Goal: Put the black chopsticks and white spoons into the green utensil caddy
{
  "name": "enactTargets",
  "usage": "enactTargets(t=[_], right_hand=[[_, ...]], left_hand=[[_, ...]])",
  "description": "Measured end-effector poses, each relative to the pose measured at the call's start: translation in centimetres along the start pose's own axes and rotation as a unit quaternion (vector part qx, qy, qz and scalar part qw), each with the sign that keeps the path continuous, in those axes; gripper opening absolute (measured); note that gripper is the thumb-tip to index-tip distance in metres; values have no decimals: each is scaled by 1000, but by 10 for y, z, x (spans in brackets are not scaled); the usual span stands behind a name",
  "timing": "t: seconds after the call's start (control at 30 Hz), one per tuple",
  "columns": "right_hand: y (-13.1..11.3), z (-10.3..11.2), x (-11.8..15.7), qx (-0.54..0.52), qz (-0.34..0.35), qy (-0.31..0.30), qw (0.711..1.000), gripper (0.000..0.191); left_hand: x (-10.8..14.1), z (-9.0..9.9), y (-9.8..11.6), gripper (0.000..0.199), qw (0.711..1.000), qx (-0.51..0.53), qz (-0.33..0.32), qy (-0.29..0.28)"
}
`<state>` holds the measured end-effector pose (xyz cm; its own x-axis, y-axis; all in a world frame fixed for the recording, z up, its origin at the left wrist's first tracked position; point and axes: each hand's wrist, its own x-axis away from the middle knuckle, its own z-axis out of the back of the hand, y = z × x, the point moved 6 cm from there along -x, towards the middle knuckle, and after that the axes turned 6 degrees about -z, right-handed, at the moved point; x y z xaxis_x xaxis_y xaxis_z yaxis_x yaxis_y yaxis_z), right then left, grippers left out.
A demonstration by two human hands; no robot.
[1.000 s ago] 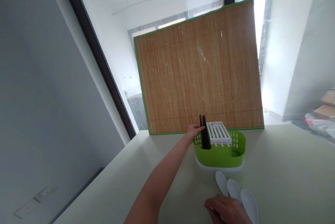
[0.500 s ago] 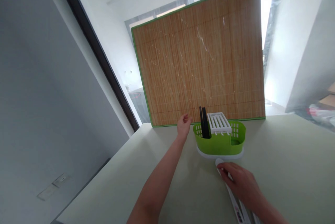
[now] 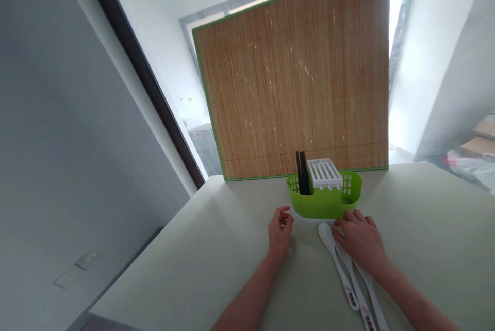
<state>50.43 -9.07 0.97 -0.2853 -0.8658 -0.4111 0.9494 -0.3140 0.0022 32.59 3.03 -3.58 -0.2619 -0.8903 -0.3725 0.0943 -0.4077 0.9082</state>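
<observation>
Head view: your chopsticks (image 3: 303,176) stand in the basket (image 3: 323,204), three spoons (image 3: 347,260) lie loose on the worktop (image 3: 216,253), left hand (image 3: 280,233) half-curled and empty, right hand (image 3: 359,238) over them, fingers bent, grip unclear.

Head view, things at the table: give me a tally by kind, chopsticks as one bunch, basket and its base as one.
White spoons: 3
Green basket: 1
White rack: 1
Bunch of black chopsticks: 1 (single sticks too close to count)
Bamboo mat: 1
Total: 7
</observation>
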Motion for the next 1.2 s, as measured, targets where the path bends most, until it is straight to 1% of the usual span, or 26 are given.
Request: enactTargets(t=[0.13, 0.3, 0.37, 0.43, 0.53, 0.6, 0.67, 0.77, 0.83, 0.9, 0.97, 1.03, 1.1, 1.2], right_hand=[[-16, 3, -10, 17, 15, -2, 1000, 25], [-29, -6, -17, 17, 30, 1, 999, 22], [-33, -8, -18, 8, 29, 5, 1000, 23], [-37, -7, -20, -8, 28, 11, 1000, 24], [-43, 3, -22, -41, 24, 31, 998, 25], [-46, 15, -22, -62, 21, 51, 997, 26], [-47, 26, -20, -80, 22, 69, 994, 27], [-48, 38, -14, -133, 40, 111, 984, 25], [-47, 43, -9, -176, 55, 147, 972, 26], [-46, 45, -4, -203, 64, 169, 962, 27], [-45, 45, -2, -216, 66, 169, 959, 26], [-41, 44, 0, -229, 73, 151, 959, 21], [-33, 41, 1, -245, 78, 128, 958, 16], [-7, 34, 4, -261, 53, 111, 957, 18]], left_hand=[[-3, 0, -7, 24, 999, -32, -16, -11], [-4, 1, -20, 24, 999, -29, 3, -18], [-3, 0, -19, 24, 999, -25, 2, -19], [-1, -1, -12, 21, 999, -24, -7, -24], [4, -2, 11, 20, 998, -22, -35, -41], [8, -1, 34, 22, 995, -29, -77, -57], [12, 1, 58, 22, 988, -59, -130, -65], [14, 3, 85, 20, 967, -150, -197, -60], [15, 1, 96, 17, 945, -223, -231, -59], [16, -2, 103, 15, 922, -281, -258, -64], [16, -4, 110, 14, 905, -316, -275, -72], [13, 1, 119, 13, 899, -330, -282, -65], [3, 12, 136, 12, 899, -330, -284, -42], [-26, 35, 171, 14, 903, -314, -292, 12]])
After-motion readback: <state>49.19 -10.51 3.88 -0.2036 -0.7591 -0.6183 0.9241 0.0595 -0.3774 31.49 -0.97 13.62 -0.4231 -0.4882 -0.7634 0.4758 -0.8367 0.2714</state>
